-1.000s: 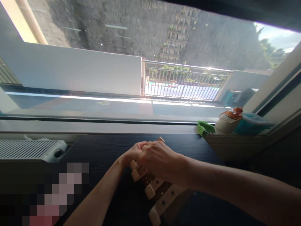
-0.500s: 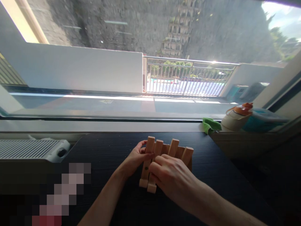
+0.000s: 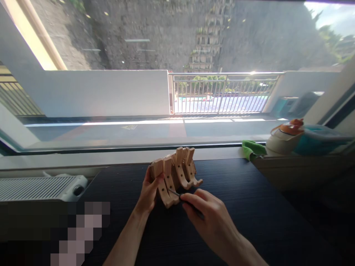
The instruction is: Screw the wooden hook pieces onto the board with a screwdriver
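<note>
A light wooden rack with several hook-shaped pieces (image 3: 181,173) is tilted up above the dark table (image 3: 238,207). Dark round holes or screw heads dot the hooks. My left hand (image 3: 149,190) grips the rack's left end, thumb in front and fingers partly hidden behind it. Closed around the dark handle of a screwdriver (image 3: 175,193) is my right hand (image 3: 209,210). The screwdriver's thin metal shaft points left, its tip at one of the left hooks; whether it sits in a hole I cannot tell.
Along the sill on the right are a green cloth (image 3: 253,149), a cream bottle with an orange top (image 3: 285,138) and a teal container (image 3: 316,142). A white slatted heater (image 3: 47,188) stands left of the table. The large window borders the table's far side.
The rack has turned and tilted, so its hook fronts and holes now show. My right hand has drawn back down and right, uncovering the screwdriver. The whole view has shifted slightly.
</note>
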A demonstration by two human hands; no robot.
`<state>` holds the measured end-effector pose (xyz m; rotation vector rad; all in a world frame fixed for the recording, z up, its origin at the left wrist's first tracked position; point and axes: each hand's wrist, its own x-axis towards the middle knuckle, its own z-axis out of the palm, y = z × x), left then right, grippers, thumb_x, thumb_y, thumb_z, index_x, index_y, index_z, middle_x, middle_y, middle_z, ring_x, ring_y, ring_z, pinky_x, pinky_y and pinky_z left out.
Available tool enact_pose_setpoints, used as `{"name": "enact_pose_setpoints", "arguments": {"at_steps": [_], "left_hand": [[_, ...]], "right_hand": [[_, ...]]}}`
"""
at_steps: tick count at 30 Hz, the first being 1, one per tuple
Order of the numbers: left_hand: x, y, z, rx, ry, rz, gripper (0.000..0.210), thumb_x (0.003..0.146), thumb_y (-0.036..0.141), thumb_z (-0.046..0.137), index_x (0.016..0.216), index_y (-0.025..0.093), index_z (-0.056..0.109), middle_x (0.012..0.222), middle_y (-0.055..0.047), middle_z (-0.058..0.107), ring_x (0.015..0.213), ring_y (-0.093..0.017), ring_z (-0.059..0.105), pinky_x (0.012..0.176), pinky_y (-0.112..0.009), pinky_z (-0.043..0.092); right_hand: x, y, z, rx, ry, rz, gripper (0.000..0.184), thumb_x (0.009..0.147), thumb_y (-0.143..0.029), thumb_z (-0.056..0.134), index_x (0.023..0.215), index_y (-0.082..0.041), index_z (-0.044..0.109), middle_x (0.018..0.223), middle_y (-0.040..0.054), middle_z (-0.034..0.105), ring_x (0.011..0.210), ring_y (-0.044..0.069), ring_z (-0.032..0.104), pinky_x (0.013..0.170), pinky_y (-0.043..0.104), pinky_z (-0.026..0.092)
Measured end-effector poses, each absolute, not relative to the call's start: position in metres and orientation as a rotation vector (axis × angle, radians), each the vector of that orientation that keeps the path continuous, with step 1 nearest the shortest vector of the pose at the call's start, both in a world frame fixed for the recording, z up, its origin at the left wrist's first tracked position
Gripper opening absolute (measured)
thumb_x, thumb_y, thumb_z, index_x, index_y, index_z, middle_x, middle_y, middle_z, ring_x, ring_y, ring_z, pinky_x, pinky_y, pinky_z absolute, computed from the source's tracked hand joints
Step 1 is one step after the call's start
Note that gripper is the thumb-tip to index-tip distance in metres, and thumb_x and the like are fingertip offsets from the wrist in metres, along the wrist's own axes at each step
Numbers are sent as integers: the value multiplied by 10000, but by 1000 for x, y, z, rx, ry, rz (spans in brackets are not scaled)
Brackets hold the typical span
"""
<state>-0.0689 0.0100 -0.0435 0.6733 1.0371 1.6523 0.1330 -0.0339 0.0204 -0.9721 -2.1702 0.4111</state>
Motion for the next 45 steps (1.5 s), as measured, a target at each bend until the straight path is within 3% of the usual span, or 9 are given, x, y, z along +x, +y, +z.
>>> {"name": "enact_pose_setpoints", "arguments": {"at_steps": [2,7,16,21,27,32,39,45], "left_hand": [[-76,10,-46,685,1052,1651,712,551,338,817,1202,256,542,1011,-28,694,822,-190,662,691,-258,509],[-88,-2,-52,708,1052,1517,625,583,290,799,1164,220,578,922,-40,701,765,-184,659,682,-269,510],[-96,-7,-56,746,994,1377,545,540,197,776,1061,206,616,953,-56,699,861,-230,658,717,-292,507],[-95,-7,-57,723,1016,1395,619,504,170,769,1100,232,613,911,-36,703,788,-214,655,694,-303,510],[-70,1,-61,622,1186,1663,508,569,388,786,1004,195,607,844,-12,683,775,-178,638,678,-270,477],[-67,2,-56,607,1193,1744,522,515,304,812,967,227,563,860,43,664,779,-122,608,739,-248,456],[-73,2,-55,599,1217,1737,441,498,216,762,902,207,584,763,43,653,717,-137,611,681,-254,461],[-63,0,-58,561,1247,1815,399,507,188,708,889,223,597,749,44,664,708,-154,627,683,-273,479]], "right_hand": [[116,-26,8,-1023,-2164,475,216,895,-235,495,1025,-243,668,884,41,646,827,151,603,734,251,447],[100,-24,-14,-1117,-2228,601,213,851,-206,526,1043,-229,616,890,14,677,820,157,629,729,242,434],[98,-31,-6,-1139,-2373,517,260,884,-216,458,1098,-253,601,868,5,666,787,141,615,714,235,408],[95,-32,-10,-1150,-2423,408,243,886,-202,458,1083,-248,592,817,-6,649,742,131,600,673,235,384],[83,-29,-9,-1103,-2589,88,147,858,-123,495,949,-212,569,766,7,625,726,164,591,604,268,377],[76,-26,3,-1038,-2756,-67,228,867,-111,476,1081,-158,536,825,70,641,723,186,604,582,279,407],[72,-27,-1,-1062,-2766,30,267,868,-112,429,1112,-153,528,796,78,657,701,201,633,578,291,430],[77,-33,-18,-1106,-2527,465,266,852,-172,437,1072,-203,583,819,36,708,741,177,668,659,250,448]]}}
